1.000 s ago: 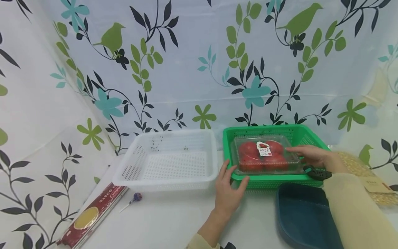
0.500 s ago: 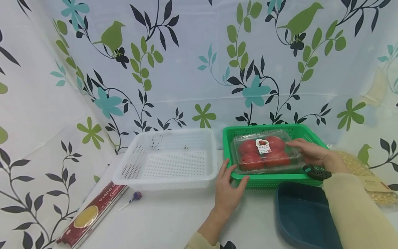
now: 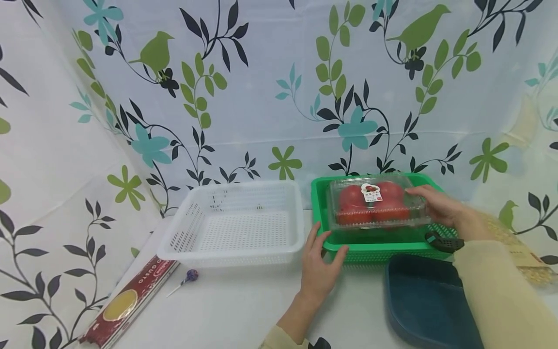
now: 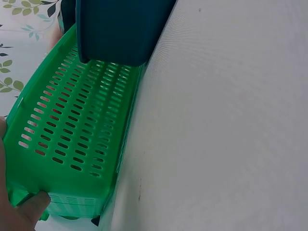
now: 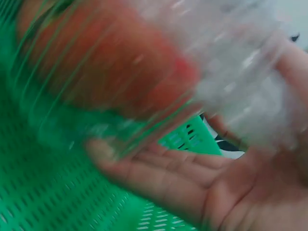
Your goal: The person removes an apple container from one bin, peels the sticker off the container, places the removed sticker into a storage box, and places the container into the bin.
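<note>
My right hand [image 3: 446, 208] grips the right end of a clear plastic clamshell box of tomatoes [image 3: 372, 206]. Its fingers are under the box in the right wrist view, where the tomatoes [image 5: 110, 62] look blurred. The box hangs above the floor of a green perforated basket [image 3: 379, 247], its front edge raised clear of the front rim. At that basket's front left corner, my left hand [image 3: 320, 274] holds the rim. The left wrist view has the thumb [image 4: 36, 207] against the green wall, with most of the hand out of frame.
Left of the green basket stands a white perforated basket [image 3: 244, 254]. A dark blue bin [image 3: 429, 300] is in front, under the right sleeve. A lollipop [image 3: 190, 275] and a red spaghetti pack [image 3: 131, 298] lie at left; a bag of yellow grains [image 3: 534, 276] lies at right.
The box of tomatoes has risen off the green basket's floor, first tilting at its right end, then coming up level. My right hand has lifted with it; the left hand stays put.
</note>
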Demonstrator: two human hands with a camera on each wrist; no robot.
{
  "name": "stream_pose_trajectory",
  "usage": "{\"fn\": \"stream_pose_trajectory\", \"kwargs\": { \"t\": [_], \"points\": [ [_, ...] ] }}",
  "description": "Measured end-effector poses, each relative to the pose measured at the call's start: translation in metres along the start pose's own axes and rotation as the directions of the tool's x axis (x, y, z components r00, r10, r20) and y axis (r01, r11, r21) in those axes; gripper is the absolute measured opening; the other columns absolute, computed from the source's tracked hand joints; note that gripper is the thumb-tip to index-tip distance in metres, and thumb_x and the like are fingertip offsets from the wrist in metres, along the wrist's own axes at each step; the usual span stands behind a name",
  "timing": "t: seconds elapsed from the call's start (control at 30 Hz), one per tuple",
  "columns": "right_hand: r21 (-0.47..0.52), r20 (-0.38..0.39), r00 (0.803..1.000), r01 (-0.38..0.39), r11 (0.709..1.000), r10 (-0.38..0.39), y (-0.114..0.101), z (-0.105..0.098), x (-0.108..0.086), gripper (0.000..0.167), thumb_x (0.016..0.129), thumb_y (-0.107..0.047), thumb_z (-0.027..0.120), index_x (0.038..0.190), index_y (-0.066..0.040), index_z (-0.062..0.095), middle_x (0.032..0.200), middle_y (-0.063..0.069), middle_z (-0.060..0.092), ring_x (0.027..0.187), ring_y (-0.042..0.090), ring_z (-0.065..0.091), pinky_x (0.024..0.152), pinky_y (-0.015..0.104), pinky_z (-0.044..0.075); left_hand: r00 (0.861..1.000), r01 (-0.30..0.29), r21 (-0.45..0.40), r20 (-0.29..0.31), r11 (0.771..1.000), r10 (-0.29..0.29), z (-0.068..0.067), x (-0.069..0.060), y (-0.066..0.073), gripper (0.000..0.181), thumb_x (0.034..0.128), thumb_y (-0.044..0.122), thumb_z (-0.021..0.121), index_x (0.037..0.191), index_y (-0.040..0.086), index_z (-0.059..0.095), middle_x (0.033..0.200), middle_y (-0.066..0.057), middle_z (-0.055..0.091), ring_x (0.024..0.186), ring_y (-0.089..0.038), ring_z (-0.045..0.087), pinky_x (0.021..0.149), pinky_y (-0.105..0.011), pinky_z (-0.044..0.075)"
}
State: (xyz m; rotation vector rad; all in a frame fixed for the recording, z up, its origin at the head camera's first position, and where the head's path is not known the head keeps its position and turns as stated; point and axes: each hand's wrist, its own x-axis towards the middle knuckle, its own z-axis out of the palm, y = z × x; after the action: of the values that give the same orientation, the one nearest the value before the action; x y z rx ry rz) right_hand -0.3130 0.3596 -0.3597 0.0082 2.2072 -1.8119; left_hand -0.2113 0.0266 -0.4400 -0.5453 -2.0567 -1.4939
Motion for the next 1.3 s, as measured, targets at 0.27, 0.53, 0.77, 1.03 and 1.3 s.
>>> {"fn": "stream_pose_trajectory", "kwargs": {
  "t": [0.27,0.53,0.77,1.03,1.3],
  "points": [
    [0.003,-0.008,0.998,0.068,0.998,-0.068,-0.019,0.001,-0.01,0.054,0.107,-0.042,0.045,0.145,-0.01,0.024,0.111,0.014,0.056,0.092,0.029,0.066,0.079,0.054,0.059,1.0,-0.006,0.012,-0.003,1.0,0.006,0.001,0.001,0.001,0.044,0.0922,0.022,0.075,0.125,-0.004,0.062,0.149,-0.022,0.045,0.128,-0.037,0.054,0.091,-0.036,0.056],
    [0.045,-0.007,0.996,0.09,0.995,-0.09,-0.033,0.002,-0.026,0.036,0.107,-0.039,0.046,0.131,-0.013,0.043,0.103,0.004,0.064,0.092,0.025,0.068,0.08,0.058,0.058,0.999,0.02,0.064,0.028,0.998,-0.022,-0.001,0.004,0.006,0.048,0.0937,0.028,0.073,0.129,-0.004,0.061,0.151,-0.02,0.043,0.133,-0.036,0.049,0.1,-0.044,0.051],
    [0.064,-0.008,0.997,0.075,0.995,-0.075,-0.037,0.005,-0.036,0.066,0.106,-0.042,0.046,0.156,-0.011,0.015,0.109,0.003,0.059,0.094,0.023,0.067,0.086,0.062,0.054,0.997,0.053,0.08,0.051,0.995,-0.057,-0.005,0.003,0.011,0.056,0.0938,0.032,0.072,0.137,-0.001,0.057,0.154,-0.018,0.041,0.139,-0.034,0.044,0.105,-0.052,0.045],
    [0.067,-0.001,0.998,0.068,0.995,-0.068,-0.043,0.01,-0.049,0.075,0.106,-0.045,0.044,0.159,-0.014,0.001,0.107,0.0,0.061,0.094,0.021,0.067,0.086,0.059,0.056,0.996,0.05,0.047,0.076,0.998,-0.053,-0.017,0.001,0.027,0.059,0.0941,0.035,0.072,0.142,0.005,0.054,0.157,-0.015,0.037,0.142,-0.031,0.039,0.107,-0.052,0.044],
    [0.059,0.009,0.994,0.106,0.993,-0.107,-0.055,0.027,-0.065,0.07,0.107,-0.043,0.044,0.159,-0.014,0.007,0.111,0.001,0.058,0.096,0.021,0.066,0.082,0.053,0.059,0.999,-0.046,-0.021,0.004,0.999,0.047,-0.043,0.01,0.037,0.057,0.0922,0.026,0.074,0.141,0.004,0.053,0.153,-0.008,0.044,0.14,-0.028,0.042,0.107,-0.053,0.044]
  ]
}}
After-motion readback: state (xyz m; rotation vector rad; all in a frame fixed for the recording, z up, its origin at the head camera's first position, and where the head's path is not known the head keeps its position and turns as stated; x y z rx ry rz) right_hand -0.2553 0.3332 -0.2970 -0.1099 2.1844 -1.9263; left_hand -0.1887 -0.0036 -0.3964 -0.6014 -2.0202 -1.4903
